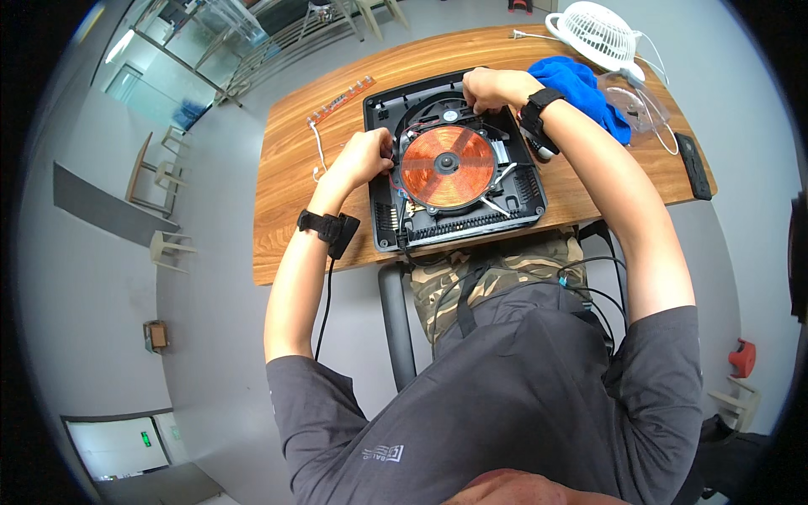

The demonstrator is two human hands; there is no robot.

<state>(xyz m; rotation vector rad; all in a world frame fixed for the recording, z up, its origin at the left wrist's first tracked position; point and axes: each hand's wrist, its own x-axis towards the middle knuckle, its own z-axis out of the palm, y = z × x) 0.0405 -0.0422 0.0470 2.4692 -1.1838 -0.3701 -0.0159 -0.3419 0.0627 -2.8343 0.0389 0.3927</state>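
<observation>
An opened induction cooker's black casing (pixel 384 239) lies on the wooden table in front of me. Inside it sits a round copper coil (pixel 468 154), and a black fan (pixel 433 110) is partly visible behind the coil. My left hand (pixel 367 158) is closed at the coil's left edge, near thin wires; whatever its fingers pinch is hidden. At the casing's far right corner, my right hand (pixel 497 88) reaches down beside the fan with curled fingers, and their grip is too small to make out. White leads (pixel 502 176) stick out from the coil's right side.
On the wooden table (pixel 290 194), an orange circuit strip (pixel 341 101) with a white cable lies far left. A blue cloth (pixel 579 91), a white fan (pixel 594 35), a clear plastic piece (pixel 646 116) and a long black object (pixel 693 167) occupy the right side.
</observation>
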